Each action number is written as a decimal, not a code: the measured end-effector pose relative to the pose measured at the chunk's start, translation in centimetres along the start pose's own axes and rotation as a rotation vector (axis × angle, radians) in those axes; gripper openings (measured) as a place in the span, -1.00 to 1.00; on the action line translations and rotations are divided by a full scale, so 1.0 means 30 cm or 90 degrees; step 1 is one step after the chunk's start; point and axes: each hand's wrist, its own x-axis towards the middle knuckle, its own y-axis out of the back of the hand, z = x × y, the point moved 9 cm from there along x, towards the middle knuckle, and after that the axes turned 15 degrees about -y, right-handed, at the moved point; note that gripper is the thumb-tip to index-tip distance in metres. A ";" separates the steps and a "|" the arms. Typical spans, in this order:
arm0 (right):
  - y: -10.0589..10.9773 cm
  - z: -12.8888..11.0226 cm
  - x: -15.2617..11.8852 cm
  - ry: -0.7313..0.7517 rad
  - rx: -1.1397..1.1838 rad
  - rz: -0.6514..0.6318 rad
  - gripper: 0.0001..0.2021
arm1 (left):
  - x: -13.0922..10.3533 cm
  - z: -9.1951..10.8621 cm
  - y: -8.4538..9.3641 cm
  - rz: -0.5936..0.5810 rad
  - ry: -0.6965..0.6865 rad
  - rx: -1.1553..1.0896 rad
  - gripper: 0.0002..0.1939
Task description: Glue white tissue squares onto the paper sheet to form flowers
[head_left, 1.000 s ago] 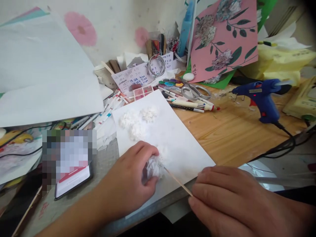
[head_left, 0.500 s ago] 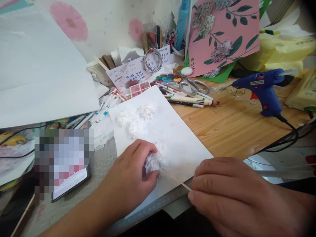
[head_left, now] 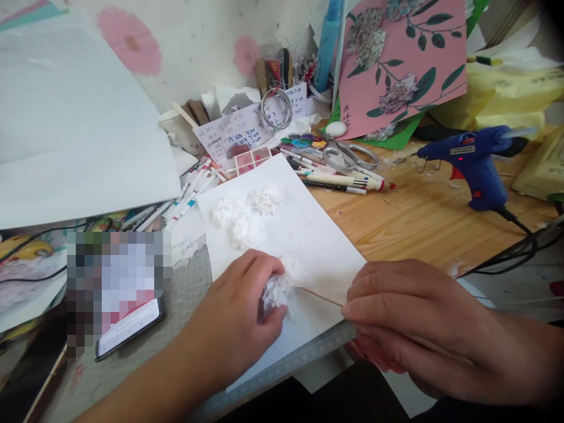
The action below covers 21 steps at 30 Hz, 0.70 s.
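Observation:
My left hand (head_left: 247,314) curls its thumb and index finger around a white crumpled-paper flower cluster (head_left: 275,294) on a white sheet (head_left: 326,235). Between the fingers of my right hand (head_left: 409,320) is a thin wooden stick (head_left: 321,296), its far tip at the cluster's right side. Whether the tip touches the paper, I cannot tell. Other white ruffled clusters (head_left: 244,229) sit farther up the sheet, and one lies just behind my left fingertips. Something red shows below my right hand, partly hidden.
A blue glue gun (head_left: 471,164) stands on the wooden table at right. Scissors (head_left: 350,157) and pens (head_left: 339,179) lie behind the sheet. A phone (head_left: 130,326) rests on a grey cutting mat (head_left: 185,294) at left. A pink flower picture (head_left: 409,64) leans at the back.
My right hand has risen slightly with the stick, which now lies at a flatter angle. My left hand stays at the cluster. The whole view has shifted a little.

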 end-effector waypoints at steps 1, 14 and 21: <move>0.010 0.001 0.001 0.002 0.018 0.004 -0.79 | 0.000 0.000 0.000 0.000 -0.001 -0.001 -0.68; -0.004 -0.041 -0.024 0.032 0.041 0.033 -0.78 | 0.001 -0.003 0.012 -0.017 0.028 -0.036 -0.67; -0.073 -0.054 -0.005 0.011 -0.042 -0.052 -0.77 | 0.004 0.002 0.005 -0.013 0.013 -0.026 -0.67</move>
